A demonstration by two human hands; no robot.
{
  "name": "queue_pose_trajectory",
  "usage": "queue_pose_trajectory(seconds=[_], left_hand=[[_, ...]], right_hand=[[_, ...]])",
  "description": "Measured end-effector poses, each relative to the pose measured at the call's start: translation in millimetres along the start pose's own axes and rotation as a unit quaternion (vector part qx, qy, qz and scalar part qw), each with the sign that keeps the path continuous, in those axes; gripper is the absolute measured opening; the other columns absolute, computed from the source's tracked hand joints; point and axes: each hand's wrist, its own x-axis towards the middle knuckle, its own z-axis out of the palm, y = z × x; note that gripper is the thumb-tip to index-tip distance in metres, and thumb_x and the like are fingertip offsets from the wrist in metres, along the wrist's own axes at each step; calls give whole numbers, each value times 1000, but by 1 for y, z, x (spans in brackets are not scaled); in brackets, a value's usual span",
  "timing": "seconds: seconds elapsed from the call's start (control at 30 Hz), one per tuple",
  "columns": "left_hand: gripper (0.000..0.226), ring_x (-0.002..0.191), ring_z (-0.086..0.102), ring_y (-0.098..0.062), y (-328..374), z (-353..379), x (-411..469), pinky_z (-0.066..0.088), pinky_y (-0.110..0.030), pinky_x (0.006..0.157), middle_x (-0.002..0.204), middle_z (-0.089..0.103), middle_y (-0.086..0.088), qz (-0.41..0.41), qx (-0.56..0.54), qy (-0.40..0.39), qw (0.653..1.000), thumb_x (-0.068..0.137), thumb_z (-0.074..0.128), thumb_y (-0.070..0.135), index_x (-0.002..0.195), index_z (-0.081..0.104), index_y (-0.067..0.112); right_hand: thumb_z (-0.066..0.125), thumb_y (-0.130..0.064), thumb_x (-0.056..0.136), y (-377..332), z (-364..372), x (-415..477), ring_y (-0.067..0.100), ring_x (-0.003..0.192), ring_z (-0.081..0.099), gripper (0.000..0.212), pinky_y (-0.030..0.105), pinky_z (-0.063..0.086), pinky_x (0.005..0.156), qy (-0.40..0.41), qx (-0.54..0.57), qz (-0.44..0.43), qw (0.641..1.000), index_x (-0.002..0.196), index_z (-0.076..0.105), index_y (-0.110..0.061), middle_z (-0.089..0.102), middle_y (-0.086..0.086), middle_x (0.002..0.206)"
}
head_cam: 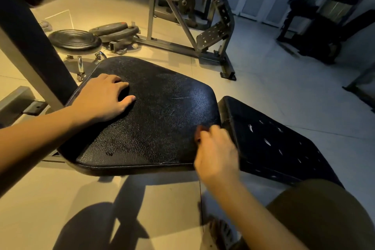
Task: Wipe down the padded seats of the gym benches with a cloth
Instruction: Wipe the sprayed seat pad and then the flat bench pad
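A black padded bench seat (150, 115) fills the middle of the view, its leather shiny and cracked. My left hand (101, 97) rests flat on its far left part, fingers spread. At the seat's right edge, my right hand (215, 152) is blurred and curled round a small dark reddish cloth (199, 131), only a bit of which shows past the fingers. A second black pad (272, 142), torn in several spots, adjoins the seat on the right.
A round black stool (75, 39) on castors stands behind the seat, with weight plates (115, 30) beside it on the tiled floor. A metal machine frame (182, 26) rises at the back. A dark upright post (30, 46) crosses the left. My knee (324, 215) is bottom right.
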Motion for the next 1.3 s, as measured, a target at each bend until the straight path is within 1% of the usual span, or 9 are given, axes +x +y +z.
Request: queue_pose_trajectory(seconds=[0.17, 0.3, 0.47, 0.7, 0.77, 0.93, 1.0, 1.17, 1.3], left_hand=[[66, 131, 47, -35, 2, -4, 0, 40, -47, 107, 143, 56, -12, 0, -11, -9, 1000, 96, 46, 64, 142, 58, 17], [66, 132, 47, -34, -1, -4, -1, 41, -47, 108, 143, 56, -12, 8, -12, -10, 1000, 96, 46, 63, 142, 57, 17], [67, 131, 48, -34, 0, -2, -1, 42, -47, 107, 143, 56, -12, 8, 1, -9, 1000, 96, 44, 64, 142, 57, 17], [68, 134, 46, -33, -2, 2, 2, 40, -47, 108, 145, 54, -11, 4, 6, -13, 1000, 96, 42, 65, 144, 55, 18], [70, 134, 47, -33, -4, 5, 4, 40, -47, 108, 145, 54, -12, 7, 7, -15, 1000, 96, 40, 67, 144, 55, 18], [73, 126, 52, -32, -8, 11, 5, 46, -47, 103, 138, 60, -9, 6, 6, -6, 1000, 95, 34, 71, 138, 60, 19], [75, 124, 53, -31, -8, 11, 7, 47, -47, 102, 136, 60, -9, 6, 5, -6, 1000, 93, 32, 73, 138, 61, 20], [77, 126, 52, -29, -11, 14, 8, 45, -46, 103, 138, 59, -7, 2, -7, -9, 1000, 90, 30, 73, 138, 60, 21], [76, 127, 51, -28, -13, 18, 10, 44, -45, 104, 139, 58, -5, 0, -8, -10, 1000, 91, 30, 74, 138, 60, 22]], right_hand=[[73, -15, 71, -80, -2, -38, 23, 87, 49, 26, 33, 43, 68, -23, 94, -263, 960, 93, 60, -18, 51, 1, 94], [72, -12, 74, -16, 5, -8, 27, 88, 54, 20, 35, 43, 63, 2, 14, -166, 986, 93, 65, -15, 52, 5, 94], [56, -12, 94, 65, 2, 47, 32, 104, 59, 18, 44, 54, 83, -22, 16, 78, 997, 104, 72, -12, 56, 9, 108], [67, -9, 80, -43, 10, 8, 26, 91, 50, 18, 37, 46, 71, -11, 95, -304, 948, 97, 64, -13, 53, 6, 99], [66, -9, 84, -16, 16, 35, 27, 93, 51, 18, 39, 51, 74, 16, 65, -264, 962, 101, 67, -11, 53, 7, 101], [56, -24, 99, 71, 22, 115, 24, 103, 56, 24, 32, 42, 77, -5, 49, 48, 998, 118, 70, -17, 52, 1, 107], [59, -25, 100, 53, 19, 113, 17, 103, 55, 24, 30, 43, 83, -6, 107, 21, 994, 121, 68, -20, 53, -2, 109], [65, -16, 89, -18, 17, 66, 24, 101, 51, 25, 37, 49, 84, -41, 142, -314, 938, 114, 66, -16, 54, 3, 109], [60, -22, 95, 13, 36, 117, 25, 109, 50, 26, 41, 52, 86, -19, 95, -173, 980, 119, 62, -13, 52, 4, 117]])
